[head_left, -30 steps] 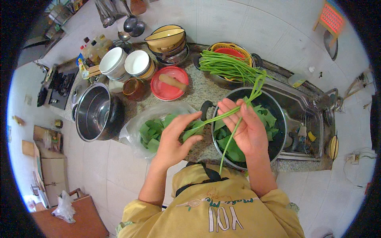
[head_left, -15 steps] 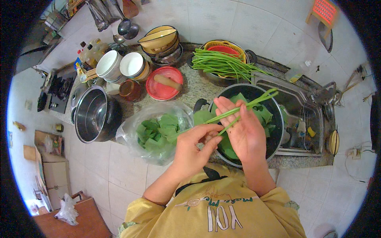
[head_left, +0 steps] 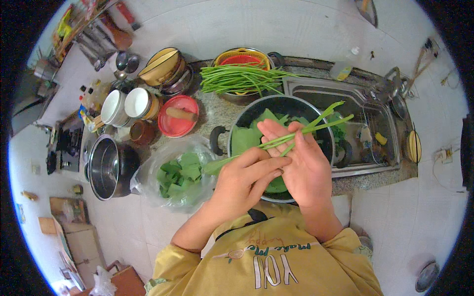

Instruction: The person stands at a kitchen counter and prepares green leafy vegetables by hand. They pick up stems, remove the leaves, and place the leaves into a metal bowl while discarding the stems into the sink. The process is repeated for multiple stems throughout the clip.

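Note:
Both of my hands meet over a big black pot [head_left: 266,102] with broad green leaves [head_left: 247,140] in it. Across my right hand [head_left: 311,180] lie a few long green stalks [head_left: 321,123], held under the thumb while the palm faces up and the fingers stretch out. My left hand [head_left: 242,180] pinches the lower end of a stalk against the right palm, and a green leaf [head_left: 217,166] sticks out on its left side. What exactly lies between the left fingertips is partly hidden. Left of the pot, a clear plastic bag [head_left: 143,172] contains torn green leaves [head_left: 180,172].
Behind the pot, a bundle of green stalks [head_left: 242,79] rests across a yellow and red basket [head_left: 247,55]. A steel sink [head_left: 340,91] is at the right. Leftward stand a red plate [head_left: 173,121] with a wooden pestle-like piece, white bowls [head_left: 137,102] and an empty dark pot [head_left: 106,167].
My view has turned, so the counter sits further left in it. My left fingers have slid along the stalks, closer against my right palm.

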{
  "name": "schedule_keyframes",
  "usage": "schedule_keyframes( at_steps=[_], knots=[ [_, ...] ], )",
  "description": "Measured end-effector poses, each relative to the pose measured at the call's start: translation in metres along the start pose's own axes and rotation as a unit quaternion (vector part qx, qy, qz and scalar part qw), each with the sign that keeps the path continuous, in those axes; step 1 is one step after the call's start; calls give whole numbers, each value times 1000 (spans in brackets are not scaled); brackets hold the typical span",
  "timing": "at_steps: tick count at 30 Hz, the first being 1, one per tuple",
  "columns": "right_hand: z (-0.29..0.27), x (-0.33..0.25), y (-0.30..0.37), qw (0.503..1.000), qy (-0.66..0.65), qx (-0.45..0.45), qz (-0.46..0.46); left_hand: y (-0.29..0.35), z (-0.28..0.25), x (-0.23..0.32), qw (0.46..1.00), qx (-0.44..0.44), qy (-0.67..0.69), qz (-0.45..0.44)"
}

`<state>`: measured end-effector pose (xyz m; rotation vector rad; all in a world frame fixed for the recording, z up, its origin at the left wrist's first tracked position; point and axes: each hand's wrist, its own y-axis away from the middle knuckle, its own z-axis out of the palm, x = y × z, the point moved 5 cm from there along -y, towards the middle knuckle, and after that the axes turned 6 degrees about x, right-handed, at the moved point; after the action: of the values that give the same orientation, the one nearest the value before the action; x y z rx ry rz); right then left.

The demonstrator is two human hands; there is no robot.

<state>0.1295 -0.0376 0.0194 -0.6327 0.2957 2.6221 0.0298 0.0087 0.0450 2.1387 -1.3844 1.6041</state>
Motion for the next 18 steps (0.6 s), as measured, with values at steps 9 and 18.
schedule_keyframes(
  at_steps=[9, 18],
  knots=[
    [-46, -81, 24, 979, 102, 70, -160, -38, 81, 27, 982, 35, -20, 186],
    [-143, -180, 82, 954, -46, 150, -257, -168, 179, 13, 980, 77, -92, 162]
  ],
)
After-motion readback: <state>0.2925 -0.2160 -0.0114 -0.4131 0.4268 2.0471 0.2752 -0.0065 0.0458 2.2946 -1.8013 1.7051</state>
